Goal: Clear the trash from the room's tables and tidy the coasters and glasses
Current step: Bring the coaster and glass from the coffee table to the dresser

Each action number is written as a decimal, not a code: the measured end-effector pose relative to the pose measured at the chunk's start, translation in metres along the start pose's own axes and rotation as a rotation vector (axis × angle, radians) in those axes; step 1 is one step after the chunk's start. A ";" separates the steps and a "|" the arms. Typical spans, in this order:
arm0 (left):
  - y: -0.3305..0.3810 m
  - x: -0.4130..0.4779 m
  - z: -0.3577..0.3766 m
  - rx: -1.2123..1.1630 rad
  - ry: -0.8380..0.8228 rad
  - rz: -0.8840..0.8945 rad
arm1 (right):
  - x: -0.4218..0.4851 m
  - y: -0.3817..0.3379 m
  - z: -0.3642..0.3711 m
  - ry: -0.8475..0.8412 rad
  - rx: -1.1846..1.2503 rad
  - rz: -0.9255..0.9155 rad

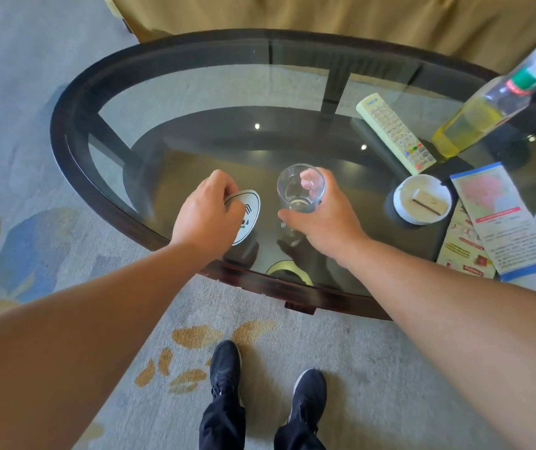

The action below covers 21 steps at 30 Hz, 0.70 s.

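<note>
From the head view, the glass (300,190) is a clear, empty tumbler: rigid, smooth-walled, likely slippery and breakable on the glass-topped surface (65,131), so a wrap around its lower body looks the safest hold. The right hand (322,219) grasps it just there, thumb on the near side and fingers showing through the far wall. Whether its base touches the surface cannot be told. Just beside it, to the left, lies the coaster (247,214), a thin, light, flat white disc best lifted by its edge. The left hand (206,216) has its fingers curled over the far-left rim, covering part of it.
</note>
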<state>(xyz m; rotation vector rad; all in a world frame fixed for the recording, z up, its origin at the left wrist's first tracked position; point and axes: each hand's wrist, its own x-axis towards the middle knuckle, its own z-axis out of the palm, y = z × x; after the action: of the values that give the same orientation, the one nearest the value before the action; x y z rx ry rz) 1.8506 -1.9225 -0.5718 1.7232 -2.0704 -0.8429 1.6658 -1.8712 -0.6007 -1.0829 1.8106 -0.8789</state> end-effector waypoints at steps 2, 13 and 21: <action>0.015 -0.002 -0.012 -0.003 0.011 0.029 | -0.007 -0.016 -0.015 -0.002 0.021 -0.014; 0.125 -0.038 -0.095 -0.031 0.067 0.202 | -0.069 -0.116 -0.109 0.134 0.026 -0.099; 0.212 -0.069 -0.169 -0.073 0.054 0.337 | -0.143 -0.203 -0.170 0.249 0.062 -0.153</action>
<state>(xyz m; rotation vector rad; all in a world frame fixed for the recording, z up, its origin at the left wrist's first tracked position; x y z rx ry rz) 1.7997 -1.8745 -0.3006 1.2934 -2.1795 -0.7470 1.6201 -1.7934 -0.3136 -1.1241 1.9058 -1.1985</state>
